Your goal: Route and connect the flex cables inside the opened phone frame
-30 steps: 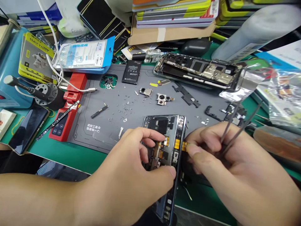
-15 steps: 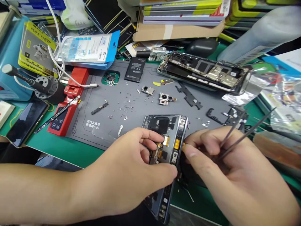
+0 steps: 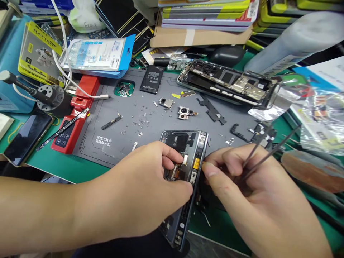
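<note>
I note the opened phone lying on the counter's near edge, long axis running away from me. My left hand grips its frame; my right hand, fingers closed on tweezers, pinches at its right edge.

I count opened phones: 2 | loose camera modules: 2 | tweezers: 1 | battery: 1

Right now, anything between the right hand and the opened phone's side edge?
Nothing visible. The right hand has its fingertips right at the side edge of the opened phone, tweezers tucked back in its grip. The left hand grips the phone from the other side.
</note>
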The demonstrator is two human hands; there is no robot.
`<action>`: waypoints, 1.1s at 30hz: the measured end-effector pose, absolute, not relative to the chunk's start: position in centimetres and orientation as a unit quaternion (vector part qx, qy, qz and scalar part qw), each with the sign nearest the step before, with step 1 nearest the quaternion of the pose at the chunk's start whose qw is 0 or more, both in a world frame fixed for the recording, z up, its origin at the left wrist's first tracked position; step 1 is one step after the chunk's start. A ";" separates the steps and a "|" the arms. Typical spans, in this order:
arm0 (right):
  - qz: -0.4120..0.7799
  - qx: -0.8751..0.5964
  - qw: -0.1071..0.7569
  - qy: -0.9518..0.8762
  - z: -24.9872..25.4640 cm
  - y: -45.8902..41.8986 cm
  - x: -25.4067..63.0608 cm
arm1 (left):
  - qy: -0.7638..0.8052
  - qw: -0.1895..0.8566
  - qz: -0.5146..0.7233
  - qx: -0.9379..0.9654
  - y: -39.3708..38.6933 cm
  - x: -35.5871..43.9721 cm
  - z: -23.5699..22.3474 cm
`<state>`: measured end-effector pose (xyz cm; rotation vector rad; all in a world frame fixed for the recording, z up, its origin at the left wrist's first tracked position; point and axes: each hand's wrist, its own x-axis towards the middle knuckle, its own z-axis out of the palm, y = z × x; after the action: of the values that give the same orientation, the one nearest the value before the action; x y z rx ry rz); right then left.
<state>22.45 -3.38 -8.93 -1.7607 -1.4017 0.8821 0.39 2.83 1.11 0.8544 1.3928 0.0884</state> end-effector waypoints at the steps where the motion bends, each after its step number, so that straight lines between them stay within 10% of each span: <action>1: 0.343 -0.682 0.355 -0.539 -9.1 -3.4 22.5 | 0.622 0.680 0.039 0.386 2.8 0.4 1.1; 33: 0.380 -0.661 0.378 -0.525 -8.1 -3.0 21.4 | 0.639 0.601 -0.001 0.481 2.6 0.2 1.2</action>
<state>21.39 -3.02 -8.09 -1.6886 -1.3427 0.9721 0.17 2.64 1.23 1.1135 1.4799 -0.0015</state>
